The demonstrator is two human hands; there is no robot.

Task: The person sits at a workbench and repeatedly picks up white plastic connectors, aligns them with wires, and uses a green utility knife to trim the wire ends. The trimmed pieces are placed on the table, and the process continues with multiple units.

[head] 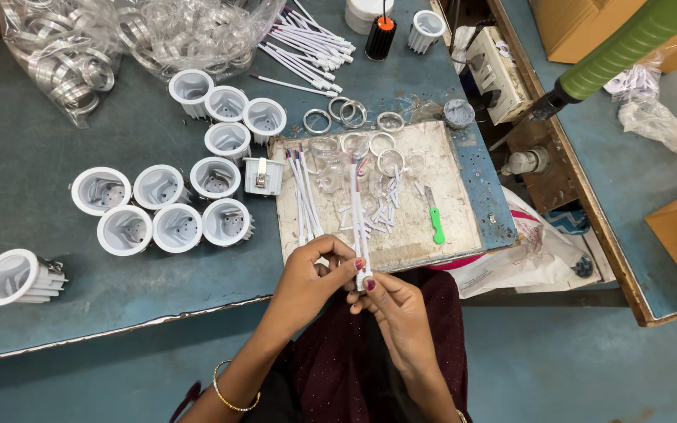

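My left hand [313, 276] and my right hand [392, 307] meet at the near edge of the table, both pinched on a white connector plug [363, 280] at the end of a white wire [356, 211] that runs away from me over a worn white board [448, 204]. More white wires [304, 196] lie on the board's left part, with short cut bits of wire [381, 213] and clear plastic rings [389, 162] beside them. A green-handled tool [436, 219] rests to the right of the wire.
Several white round lamp housings [178, 227] stand on the grey-blue table [56, 117] to the left, one [17, 278] lying apart. Bags of metal rings [64, 55] and clear parts [190, 31] sit at the back. A bundle of wires [307, 39], metal rings [342, 116] and a green-handled soldering iron [628, 47] lie at the back right.
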